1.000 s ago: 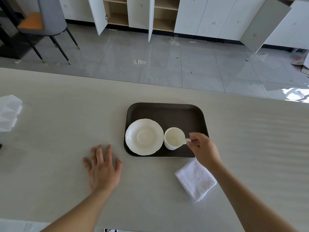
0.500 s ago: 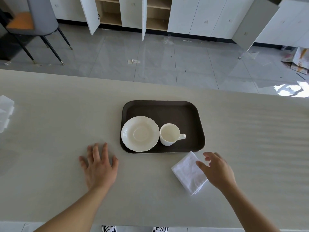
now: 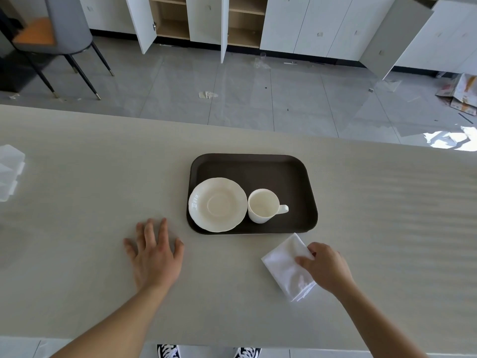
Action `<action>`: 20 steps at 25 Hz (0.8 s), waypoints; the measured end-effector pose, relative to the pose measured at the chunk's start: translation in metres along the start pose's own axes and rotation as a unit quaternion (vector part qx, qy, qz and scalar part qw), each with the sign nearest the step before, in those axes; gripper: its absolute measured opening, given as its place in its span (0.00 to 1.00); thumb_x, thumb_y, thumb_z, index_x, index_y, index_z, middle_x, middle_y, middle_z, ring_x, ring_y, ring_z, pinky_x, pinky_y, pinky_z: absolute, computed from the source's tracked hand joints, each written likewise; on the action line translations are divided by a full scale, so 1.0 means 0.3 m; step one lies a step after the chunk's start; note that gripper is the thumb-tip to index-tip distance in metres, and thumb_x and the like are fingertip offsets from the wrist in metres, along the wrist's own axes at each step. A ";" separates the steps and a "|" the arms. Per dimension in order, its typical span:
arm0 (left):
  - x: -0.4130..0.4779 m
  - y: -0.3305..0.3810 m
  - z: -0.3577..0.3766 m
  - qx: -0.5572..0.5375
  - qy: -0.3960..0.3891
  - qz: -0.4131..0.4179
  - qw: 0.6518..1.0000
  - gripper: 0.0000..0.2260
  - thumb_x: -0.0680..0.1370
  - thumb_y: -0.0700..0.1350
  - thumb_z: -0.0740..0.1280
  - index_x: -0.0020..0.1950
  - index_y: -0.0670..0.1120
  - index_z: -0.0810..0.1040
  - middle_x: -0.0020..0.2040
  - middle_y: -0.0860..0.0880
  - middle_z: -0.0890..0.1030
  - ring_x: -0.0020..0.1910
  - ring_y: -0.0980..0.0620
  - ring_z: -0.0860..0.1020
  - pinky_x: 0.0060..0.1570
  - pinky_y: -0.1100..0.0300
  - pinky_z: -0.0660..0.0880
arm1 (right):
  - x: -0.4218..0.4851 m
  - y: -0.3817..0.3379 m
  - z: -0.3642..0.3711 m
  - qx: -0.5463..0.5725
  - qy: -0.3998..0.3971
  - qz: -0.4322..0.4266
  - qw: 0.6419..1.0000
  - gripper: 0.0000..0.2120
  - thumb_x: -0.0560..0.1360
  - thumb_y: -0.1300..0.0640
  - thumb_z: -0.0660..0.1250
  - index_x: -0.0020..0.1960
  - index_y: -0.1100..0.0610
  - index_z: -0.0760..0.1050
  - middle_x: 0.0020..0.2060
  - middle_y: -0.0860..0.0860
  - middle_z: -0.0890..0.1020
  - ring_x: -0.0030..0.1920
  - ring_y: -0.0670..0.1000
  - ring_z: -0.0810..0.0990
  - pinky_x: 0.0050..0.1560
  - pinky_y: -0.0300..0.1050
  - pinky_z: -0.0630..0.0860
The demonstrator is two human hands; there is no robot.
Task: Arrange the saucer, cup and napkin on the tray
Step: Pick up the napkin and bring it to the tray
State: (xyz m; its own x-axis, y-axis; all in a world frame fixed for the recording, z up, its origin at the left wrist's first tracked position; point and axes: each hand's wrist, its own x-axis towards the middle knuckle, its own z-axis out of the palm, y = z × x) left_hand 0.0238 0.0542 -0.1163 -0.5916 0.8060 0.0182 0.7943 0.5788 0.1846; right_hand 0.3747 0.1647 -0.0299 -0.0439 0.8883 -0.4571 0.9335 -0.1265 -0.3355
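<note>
A dark brown tray (image 3: 271, 167) lies on the pale table. A white scalloped saucer (image 3: 217, 204) sits in its near left part, overhanging the left rim a little. A white cup (image 3: 262, 209) stands upright right of the saucer, handle pointing right. A folded white napkin (image 3: 285, 266) lies on the table just in front of the tray's near right corner. My right hand (image 3: 326, 267) rests on the napkin's right side, thumb on top and fingers at its edge. My left hand (image 3: 154, 254) lies flat on the table, fingers spread, left of the tray.
A clear plastic container (image 3: 9, 171) sits at the table's far left edge. Beyond the table are a tiled floor, a grey chair (image 3: 64, 34) and white cabinets with open doors (image 3: 224, 27). The table's near edge runs just below my forearms.
My right hand let go of the cup's handle, moved toward me and down to the napkin, and now lies on it. The left hand has stayed flat.
</note>
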 end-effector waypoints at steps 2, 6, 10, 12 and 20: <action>-0.001 -0.001 0.001 -0.003 0.001 0.001 1.000 0.30 0.76 0.58 0.53 0.75 0.46 0.68 0.74 0.40 0.66 0.77 0.38 0.58 0.73 0.33 0.51 | -0.006 0.010 -0.031 0.100 -0.005 0.003 0.995 0.11 0.72 0.51 0.71 0.35 0.54 0.73 0.30 0.49 0.78 0.30 0.52 0.75 0.31 0.44 0.67; -0.004 0.002 0.002 -0.005 0.000 0.001 1.000 0.30 0.76 0.58 0.53 0.74 0.46 0.68 0.74 0.41 0.66 0.77 0.38 0.58 0.73 0.33 0.51 | 0.034 0.018 -0.158 0.234 0.070 0.012 0.970 0.10 0.72 0.54 0.72 0.36 0.57 0.74 0.29 0.53 0.77 0.31 0.54 0.73 0.34 0.47 0.67; 0.000 0.002 0.001 0.001 0.003 0.000 1.000 0.30 0.75 0.58 0.53 0.74 0.47 0.69 0.74 0.41 0.66 0.77 0.38 0.58 0.72 0.33 0.52 | 0.125 -0.010 -0.254 0.300 0.139 0.004 0.944 0.06 0.73 0.55 0.71 0.40 0.55 0.77 0.35 0.55 0.81 0.35 0.56 0.78 0.33 0.46 0.71; -0.002 0.002 0.002 0.003 0.001 -0.001 1.000 0.30 0.75 0.58 0.53 0.74 0.47 0.68 0.74 0.41 0.66 0.77 0.39 0.58 0.72 0.33 0.52 | 0.176 -0.024 -0.269 0.313 0.150 0.004 0.938 0.05 0.73 0.55 0.71 0.42 0.55 0.77 0.38 0.56 0.82 0.37 0.57 0.79 0.34 0.46 0.72; -0.002 -0.003 0.008 0.004 0.010 0.002 1.000 0.31 0.75 0.58 0.53 0.74 0.46 0.68 0.73 0.40 0.66 0.77 0.38 0.59 0.72 0.33 0.53 | 0.290 -0.051 -0.221 0.277 0.111 -0.017 0.954 0.06 0.73 0.56 0.70 0.49 0.53 0.80 0.39 0.52 0.83 0.42 0.58 0.81 0.38 0.47 0.74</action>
State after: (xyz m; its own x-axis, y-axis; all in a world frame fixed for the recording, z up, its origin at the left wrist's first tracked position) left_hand 0.0237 0.0536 -0.1188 -0.5917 0.8053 0.0375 0.7971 0.5774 0.1770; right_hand 0.3801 0.2731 -0.0098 0.0633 0.9596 -0.2742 0.5982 -0.2564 -0.7592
